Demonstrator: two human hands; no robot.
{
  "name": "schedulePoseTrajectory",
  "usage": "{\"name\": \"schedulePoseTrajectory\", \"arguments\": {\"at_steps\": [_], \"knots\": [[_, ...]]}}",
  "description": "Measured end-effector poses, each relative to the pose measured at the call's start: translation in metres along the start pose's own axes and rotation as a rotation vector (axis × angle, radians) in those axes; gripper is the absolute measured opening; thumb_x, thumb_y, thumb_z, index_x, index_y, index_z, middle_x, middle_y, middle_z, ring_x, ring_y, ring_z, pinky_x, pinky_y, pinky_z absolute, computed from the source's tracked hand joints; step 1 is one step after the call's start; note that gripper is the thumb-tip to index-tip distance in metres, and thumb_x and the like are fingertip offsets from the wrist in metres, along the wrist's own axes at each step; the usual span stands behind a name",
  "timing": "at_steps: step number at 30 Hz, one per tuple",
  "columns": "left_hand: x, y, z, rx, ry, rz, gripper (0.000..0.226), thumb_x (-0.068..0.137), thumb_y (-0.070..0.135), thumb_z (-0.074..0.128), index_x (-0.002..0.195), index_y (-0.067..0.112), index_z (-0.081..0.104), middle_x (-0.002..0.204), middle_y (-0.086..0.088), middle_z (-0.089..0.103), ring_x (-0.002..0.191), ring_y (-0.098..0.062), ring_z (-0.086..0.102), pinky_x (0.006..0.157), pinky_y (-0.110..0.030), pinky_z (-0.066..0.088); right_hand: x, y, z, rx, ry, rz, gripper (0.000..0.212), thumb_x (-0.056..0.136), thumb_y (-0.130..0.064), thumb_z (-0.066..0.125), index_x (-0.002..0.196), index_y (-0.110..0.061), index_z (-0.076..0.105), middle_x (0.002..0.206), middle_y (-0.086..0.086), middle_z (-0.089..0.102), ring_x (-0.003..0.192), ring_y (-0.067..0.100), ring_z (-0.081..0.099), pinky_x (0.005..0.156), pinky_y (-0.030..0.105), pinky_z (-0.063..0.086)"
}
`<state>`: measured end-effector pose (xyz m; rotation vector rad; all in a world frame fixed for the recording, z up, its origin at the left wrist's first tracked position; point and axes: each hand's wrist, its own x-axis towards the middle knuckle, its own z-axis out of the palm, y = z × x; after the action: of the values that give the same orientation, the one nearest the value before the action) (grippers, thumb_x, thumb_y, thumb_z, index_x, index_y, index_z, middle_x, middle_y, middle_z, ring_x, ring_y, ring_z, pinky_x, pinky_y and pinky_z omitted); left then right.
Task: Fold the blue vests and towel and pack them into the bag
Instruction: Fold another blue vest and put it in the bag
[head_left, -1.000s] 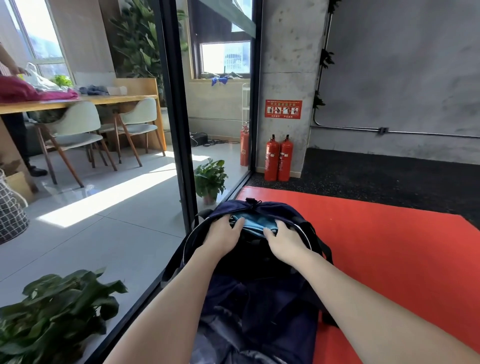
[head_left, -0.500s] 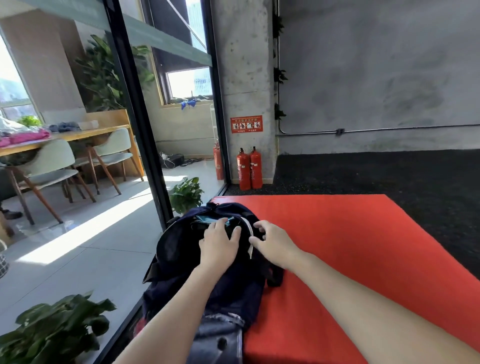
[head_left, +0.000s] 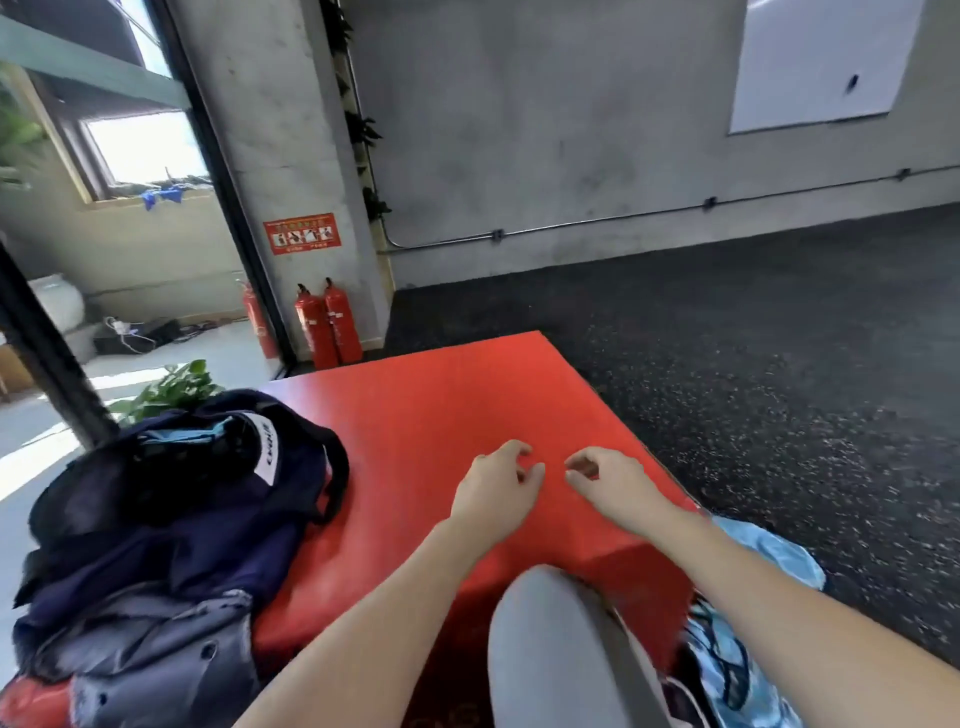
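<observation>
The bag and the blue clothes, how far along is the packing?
One blue item already sits inside the open bag. Nothing is in hand: the left hand and right hand hover empty over the red mat. Light blue fabric on the floor looks still unpacked.

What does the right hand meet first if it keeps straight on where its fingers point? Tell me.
The right hand hovers over the red mat with loosely curled fingers aimed leftward at the left hand. Going straight on, it would probably meet that hand's fingertips first, though depth is unclear.
</observation>
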<state>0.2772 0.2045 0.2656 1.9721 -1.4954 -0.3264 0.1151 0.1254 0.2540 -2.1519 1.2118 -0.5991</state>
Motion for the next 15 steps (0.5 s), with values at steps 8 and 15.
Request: {"name": "schedulePoseTrajectory", "arguments": {"at_steps": [8, 15], "knots": [[-0.01, 0.087, 0.171, 0.05, -0.403, 0.1, 0.034, 0.086, 0.045, 0.053, 0.111, 0.027, 0.066, 0.103, -0.004, 0.073, 0.099, -0.028, 0.067, 0.089, -0.042, 0.055, -0.07, 0.192, -0.04, 0.012, 0.025, 0.386, 0.021, 0.095, -0.022, 0.063, 0.078, -0.012, 0.072, 0.07, 0.003, 0.072, 0.072, 0.021, 0.068, 0.07, 0.033, 0.05], [-0.019, 0.097, 0.281, 0.141, -0.623, 0.063, 0.031, 0.092, 0.031, 0.054, 0.116, 0.016, 0.065, 0.115, -0.015, 0.067, 0.107, -0.034, 0.063, 0.09, -0.041, 0.053, -0.111, 0.312, -0.027, 0.065, -0.048, 0.614, 0.019, 0.095, -0.019, 0.06, 0.085, -0.011, 0.074, 0.08, 0.003, 0.076, 0.073, 0.017, 0.071, 0.074, 0.032, 0.056]]}}
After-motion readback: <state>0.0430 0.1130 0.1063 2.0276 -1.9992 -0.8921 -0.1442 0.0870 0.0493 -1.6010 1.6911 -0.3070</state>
